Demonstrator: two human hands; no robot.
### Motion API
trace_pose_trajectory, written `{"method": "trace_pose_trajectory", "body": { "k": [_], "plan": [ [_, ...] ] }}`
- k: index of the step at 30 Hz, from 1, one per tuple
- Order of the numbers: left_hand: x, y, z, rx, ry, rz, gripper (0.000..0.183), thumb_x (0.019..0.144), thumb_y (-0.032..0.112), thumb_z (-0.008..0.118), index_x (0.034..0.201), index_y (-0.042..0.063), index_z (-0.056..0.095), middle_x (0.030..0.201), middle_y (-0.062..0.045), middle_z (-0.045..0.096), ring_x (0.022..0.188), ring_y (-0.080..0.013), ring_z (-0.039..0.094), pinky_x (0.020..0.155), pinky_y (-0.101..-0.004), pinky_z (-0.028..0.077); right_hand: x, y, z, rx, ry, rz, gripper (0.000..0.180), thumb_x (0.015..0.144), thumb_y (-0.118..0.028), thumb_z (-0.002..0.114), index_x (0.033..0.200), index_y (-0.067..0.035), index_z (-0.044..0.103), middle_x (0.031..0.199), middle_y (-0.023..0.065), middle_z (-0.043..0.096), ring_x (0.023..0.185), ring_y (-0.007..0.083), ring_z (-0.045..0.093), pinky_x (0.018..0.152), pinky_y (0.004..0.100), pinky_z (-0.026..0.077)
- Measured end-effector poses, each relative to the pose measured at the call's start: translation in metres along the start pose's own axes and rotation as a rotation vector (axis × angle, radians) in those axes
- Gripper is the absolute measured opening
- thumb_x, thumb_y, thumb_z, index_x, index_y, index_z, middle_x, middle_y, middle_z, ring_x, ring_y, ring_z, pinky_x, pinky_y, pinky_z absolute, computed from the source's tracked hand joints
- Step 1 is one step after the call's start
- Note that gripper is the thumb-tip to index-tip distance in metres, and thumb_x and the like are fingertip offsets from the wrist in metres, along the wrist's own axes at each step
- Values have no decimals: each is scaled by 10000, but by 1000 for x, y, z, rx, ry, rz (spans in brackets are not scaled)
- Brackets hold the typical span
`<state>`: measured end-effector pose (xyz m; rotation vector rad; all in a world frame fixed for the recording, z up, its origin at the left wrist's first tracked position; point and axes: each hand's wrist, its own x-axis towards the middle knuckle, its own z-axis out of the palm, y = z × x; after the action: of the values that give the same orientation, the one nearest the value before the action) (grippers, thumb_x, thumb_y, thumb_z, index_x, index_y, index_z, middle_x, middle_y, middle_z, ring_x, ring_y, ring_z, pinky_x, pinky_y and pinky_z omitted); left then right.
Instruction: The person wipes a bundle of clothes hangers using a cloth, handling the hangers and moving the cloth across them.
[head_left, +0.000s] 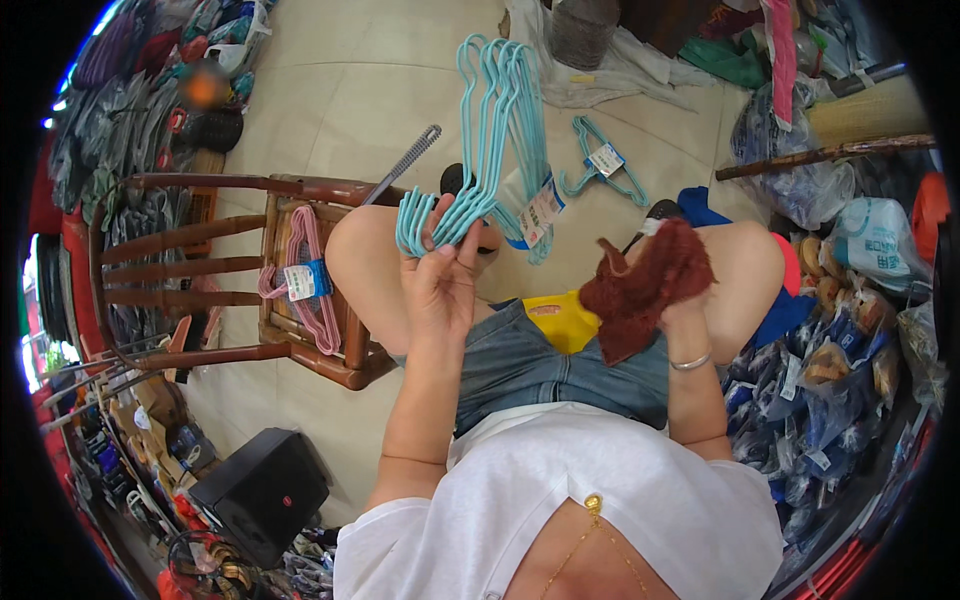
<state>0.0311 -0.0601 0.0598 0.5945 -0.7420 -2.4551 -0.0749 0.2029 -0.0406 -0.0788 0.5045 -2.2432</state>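
Observation:
My left hand (444, 281) is closed around the hooks of a bundle of light-blue clothes hangers (491, 120), whose bodies extend away from me above the floor. A paper label (538, 216) bearing writing hangs on the bundle. At the right, a dark red cloth (652, 285) is gripped in my right hand (684, 306), over my right thigh; the cloth hides most of the fingers. A yellow cloth (564, 321) lies in my lap between the two hands.
Pink hangers (315, 289) with a label lie on a bamboo chair (281, 349) at left. More light-blue hangers (606, 161) rest on the tiled floor ahead. A black speaker (259, 491) stands at lower left. Bagged goods (817, 390) are piled at right, beside a wooden stick (825, 156).

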Motion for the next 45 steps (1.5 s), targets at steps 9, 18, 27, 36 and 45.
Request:
{"method": "trace_pose_trajectory", "body": {
  "k": [9, 18, 27, 36, 45],
  "plan": [
    [-9, 27, 15, -159, -46, -134, 193, 710, -63, 565, 844, 67, 514, 1261, -208, 432, 1195, -329, 433, 995, -457, 405, 51, 12, 22, -799, 161, 345, 610, 828, -155, 608, 1353, -142, 299, 999, 80, 524, 826, 153, 559, 667, 257, 482],
    [-16, 24, 13, 250, -138, -145, 553, 718, -51, 494, 1262, 2, 410, 1251, -145, 495, 1122, -217, 497, 894, -331, 395, 82, 20, 42, -658, 192, 405, 473, 778, -303, 689, 1109, -18, 509, 943, 84, 605, 782, 180, 600, 680, 307, 509],
    [-27, 17, -2, 511, -383, -3, 624, 704, -45, 526, 1302, 17, 359, 1301, -86, 442, 1091, -115, 460, 917, -259, 364, 90, 18, 16, -659, -48, 324, 516, 760, -347, 704, 1088, 9, 525, 932, 81, 619, 812, 170, 599, 725, 291, 488],
    [16, 12, -13, 485, -498, -99, 733, 710, 28, 617, 1357, 44, 274, 1369, -134, 347, 1243, -262, 390, 1007, -386, 351, 78, 35, 34, -367, 3, 399, 554, 789, -397, 659, 1115, 23, 502, 1033, 110, 606, 924, 196, 601, 794, 310, 490],
    [20, -39, -15, 368, -327, 250, 656, 639, 61, 772, 1186, 77, 411, 1227, -135, 463, 1166, -254, 452, 968, -378, 391, 70, 61, 41, -478, 167, 440, 517, 820, -446, 604, 1049, 12, 533, 867, 98, 622, 726, 184, 609, 641, 300, 499]
  ]
}}
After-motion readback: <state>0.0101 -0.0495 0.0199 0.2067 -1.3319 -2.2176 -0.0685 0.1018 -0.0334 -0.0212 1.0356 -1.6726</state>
